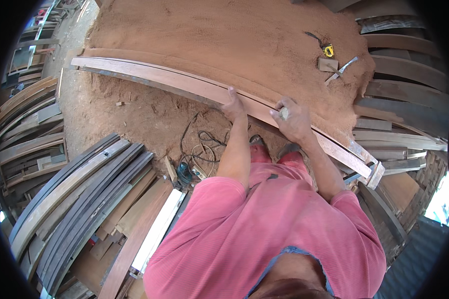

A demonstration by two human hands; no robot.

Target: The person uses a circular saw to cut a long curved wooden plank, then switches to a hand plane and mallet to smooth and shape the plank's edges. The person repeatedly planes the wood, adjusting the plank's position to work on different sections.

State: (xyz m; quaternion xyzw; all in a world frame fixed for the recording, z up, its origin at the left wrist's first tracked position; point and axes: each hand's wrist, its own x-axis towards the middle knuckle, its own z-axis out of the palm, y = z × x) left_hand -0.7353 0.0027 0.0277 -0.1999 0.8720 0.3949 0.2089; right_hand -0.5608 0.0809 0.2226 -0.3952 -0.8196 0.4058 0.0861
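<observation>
A long, pale reddish wooden plank [184, 85] lies slantwise across in front of me, with a dark groove line along its far side. My left hand [233, 106] grips the plank near its middle, one finger or thumb pointing away from me. Farther right, my right hand [295, 122] is closed over a small pale, greyish lump [284, 113] and rests on the plank. Most of that lump is hidden by the fingers, so its kind is unclear. A short wooden block [376, 175] sits crosswise at the plank's right end.
Sawdust [224, 35] covers the ground beyond the plank. A yellow tape measure [328, 50] and a small wood block [328, 65] lie at the far right. Stacked boards [80, 199] stand at left, with more boards [409, 94] at right. Cables [203, 144] lie near my feet.
</observation>
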